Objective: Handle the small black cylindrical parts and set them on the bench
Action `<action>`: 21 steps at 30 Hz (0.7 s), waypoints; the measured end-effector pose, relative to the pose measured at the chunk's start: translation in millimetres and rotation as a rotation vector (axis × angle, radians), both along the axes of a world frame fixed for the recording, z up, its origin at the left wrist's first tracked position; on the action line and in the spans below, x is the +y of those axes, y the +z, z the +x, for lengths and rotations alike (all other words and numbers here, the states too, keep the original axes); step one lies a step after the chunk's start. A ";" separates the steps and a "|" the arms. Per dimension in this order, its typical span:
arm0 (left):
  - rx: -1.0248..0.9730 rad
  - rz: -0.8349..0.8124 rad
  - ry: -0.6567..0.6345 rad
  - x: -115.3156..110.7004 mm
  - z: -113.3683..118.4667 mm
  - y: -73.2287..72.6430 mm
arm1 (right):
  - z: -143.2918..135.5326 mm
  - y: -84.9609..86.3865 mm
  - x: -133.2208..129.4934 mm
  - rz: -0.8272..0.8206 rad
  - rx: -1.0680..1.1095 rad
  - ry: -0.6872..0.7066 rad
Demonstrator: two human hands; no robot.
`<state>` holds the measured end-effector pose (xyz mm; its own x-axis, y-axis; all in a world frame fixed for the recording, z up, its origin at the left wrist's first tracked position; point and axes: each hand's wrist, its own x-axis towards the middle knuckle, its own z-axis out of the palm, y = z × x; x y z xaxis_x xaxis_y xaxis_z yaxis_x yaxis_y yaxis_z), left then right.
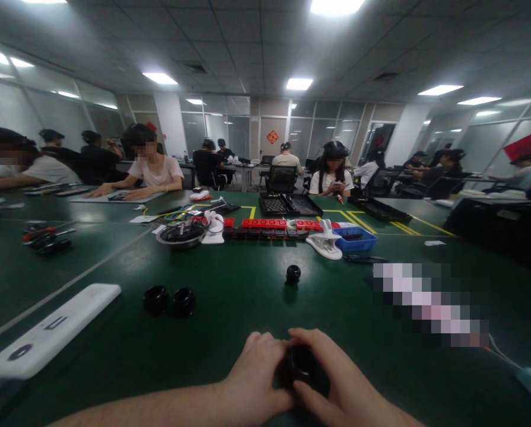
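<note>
At the front of the green table, a black round hollow part (301,363) sits between my two hands, its dark opening facing up toward me. My right hand (343,370) curls around its far and right sides, thumb at the near edge. Closed against the left side of the same part is my left hand (258,367); its fingertips are partly hidden. Two similar black hollow parts, a left one (155,299) and a right one (184,301), stand side by side to the left. A smaller-looking black part (293,274) stands alone farther off.
A long white device (56,329) lies at left. Across the table are a metal bowl (180,234) with cables, red power strips (265,223), a white clamp base (326,242), a blue bin (358,239) and black trays (287,204). Several people sit beyond.
</note>
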<state>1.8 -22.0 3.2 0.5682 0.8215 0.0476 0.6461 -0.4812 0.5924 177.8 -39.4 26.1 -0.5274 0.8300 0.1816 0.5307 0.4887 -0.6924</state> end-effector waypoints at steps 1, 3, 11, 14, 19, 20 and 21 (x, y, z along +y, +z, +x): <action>-0.005 0.001 0.000 0.1 -0.4 -0.4 | 0.6 1.0 -0.5 0.009 0.015 0.029; -0.017 -0.001 -0.004 0.3 -0.8 -1.4 | 1.3 2.7 -0.8 0.036 0.048 0.067; 0.021 0.021 -0.007 -1.0 1.0 -0.8 | 0.2 -0.7 3.6 -0.027 -0.032 -0.141; 0.003 0.022 0.000 -1.9 1.2 1.7 | 1.0 -3.3 3.4 -0.023 -0.006 -0.101; 0.044 0.016 0.003 -2.3 1.6 2.2 | 3.9 4.0 0.7 -0.034 0.012 0.030; 0.060 0.012 0.012 -2.2 1.6 1.8 | 4.1 6.1 0.5 -0.043 0.009 0.027; 0.068 0.010 0.018 -2.1 1.6 1.5 | 4.1 7.8 0.5 -0.049 0.006 0.010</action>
<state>3.4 -24.1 4.6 0.5553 0.8315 0.0179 0.6934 -0.4747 0.5420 181.9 -38.9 33.9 -0.5344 0.8328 0.1441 0.5219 0.4593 -0.7188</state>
